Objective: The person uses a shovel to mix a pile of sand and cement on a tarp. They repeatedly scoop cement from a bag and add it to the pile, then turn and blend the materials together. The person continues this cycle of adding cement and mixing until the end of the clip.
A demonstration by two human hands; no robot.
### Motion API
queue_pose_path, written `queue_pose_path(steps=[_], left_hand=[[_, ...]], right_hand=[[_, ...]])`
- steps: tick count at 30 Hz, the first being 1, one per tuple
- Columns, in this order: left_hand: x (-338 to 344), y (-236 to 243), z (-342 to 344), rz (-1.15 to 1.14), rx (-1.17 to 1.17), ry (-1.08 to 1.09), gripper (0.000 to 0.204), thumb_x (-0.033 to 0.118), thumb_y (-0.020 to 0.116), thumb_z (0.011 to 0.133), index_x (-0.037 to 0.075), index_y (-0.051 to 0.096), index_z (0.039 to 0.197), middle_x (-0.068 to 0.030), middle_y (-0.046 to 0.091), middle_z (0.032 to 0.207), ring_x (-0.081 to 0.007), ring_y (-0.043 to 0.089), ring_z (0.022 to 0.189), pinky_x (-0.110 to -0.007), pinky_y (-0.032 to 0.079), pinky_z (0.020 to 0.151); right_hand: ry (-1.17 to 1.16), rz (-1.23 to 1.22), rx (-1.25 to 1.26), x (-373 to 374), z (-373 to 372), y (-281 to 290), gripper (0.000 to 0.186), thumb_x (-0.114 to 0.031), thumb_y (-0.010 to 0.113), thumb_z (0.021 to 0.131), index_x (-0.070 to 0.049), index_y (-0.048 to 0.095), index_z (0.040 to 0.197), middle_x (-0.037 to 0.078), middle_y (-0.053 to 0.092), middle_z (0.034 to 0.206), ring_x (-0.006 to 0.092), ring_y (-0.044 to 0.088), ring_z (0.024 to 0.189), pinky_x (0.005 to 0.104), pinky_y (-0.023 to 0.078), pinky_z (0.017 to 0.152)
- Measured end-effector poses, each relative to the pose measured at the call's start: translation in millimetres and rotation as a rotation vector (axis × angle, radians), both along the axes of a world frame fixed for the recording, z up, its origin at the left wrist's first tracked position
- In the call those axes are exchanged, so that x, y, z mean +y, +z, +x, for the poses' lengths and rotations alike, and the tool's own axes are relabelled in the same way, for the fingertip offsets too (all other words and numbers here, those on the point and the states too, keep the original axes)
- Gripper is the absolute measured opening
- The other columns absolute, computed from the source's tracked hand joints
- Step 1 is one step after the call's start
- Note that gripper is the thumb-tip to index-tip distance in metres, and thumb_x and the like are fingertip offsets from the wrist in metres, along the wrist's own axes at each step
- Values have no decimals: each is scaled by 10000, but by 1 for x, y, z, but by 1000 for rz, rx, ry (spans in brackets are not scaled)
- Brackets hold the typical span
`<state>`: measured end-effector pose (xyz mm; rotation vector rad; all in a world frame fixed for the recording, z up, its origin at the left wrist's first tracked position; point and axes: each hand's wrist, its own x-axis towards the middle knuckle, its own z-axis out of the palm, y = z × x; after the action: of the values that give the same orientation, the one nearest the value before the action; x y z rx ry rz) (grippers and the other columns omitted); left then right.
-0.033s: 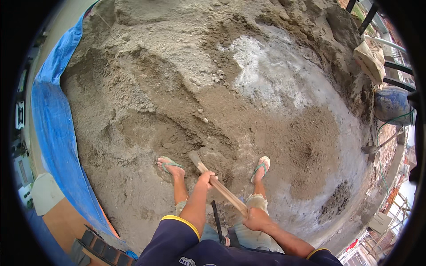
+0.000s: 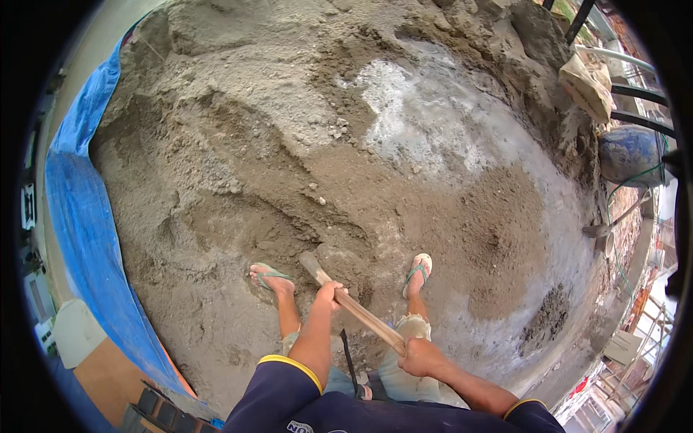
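Observation:
A long wooden-handled digging tool [image 2: 372,318] slants across in front of my legs. My left hand [image 2: 330,292] is closed round its shaft, partway down toward the far end. Nearer my body, my right hand [image 2: 421,357] wraps round the upper end. The tool's grey lower end meets the sand between my feet; sand hides the shape of its blade. My left foot [image 2: 271,277] and right foot [image 2: 417,275], both in green-strapped flip-flops, stand apart on either side.
A sand heap [image 2: 238,130] rises ahead, with a pale powder patch [image 2: 411,115] to its right. A blue tarp [image 2: 83,202] borders the left. At the right are a sack [image 2: 586,86], a blue drum [image 2: 629,155] and another long-handled tool [image 2: 598,231].
The whole view has shifted slightly, so the surroundings sit a little farther left. Both hands keep their grip, and the tool's lower end stays between my feet.

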<state>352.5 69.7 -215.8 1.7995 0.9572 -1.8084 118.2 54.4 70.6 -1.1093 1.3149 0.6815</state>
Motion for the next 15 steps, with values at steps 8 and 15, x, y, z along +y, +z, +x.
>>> queue_pose_path(steps=[8, 15], left_hand=[[-50, 29, -179, -45, 3, 39, 264, 155, 563, 866, 48, 400, 1043, -103, 499, 832, -240, 538, 680, -401, 522, 682], [-16, 106, -451, -198, 410, 49, 248, 91, 607, 897, 12, 471, 1089, -128, 567, 1066, -335, 601, 1046, -519, 443, 967]], right_hand=[[116, -244, 120, 37, -272, 102, 233, -159, 603, 781, -45, 539, 974, 173, 653, 862, 394, 638, 817, 490, 504, 712], [227, -638, 961, 102, -527, 151, 129, -33, 605, 714, -90, 555, 818, 115, 624, 787, 326, 637, 764, 446, 494, 685]])
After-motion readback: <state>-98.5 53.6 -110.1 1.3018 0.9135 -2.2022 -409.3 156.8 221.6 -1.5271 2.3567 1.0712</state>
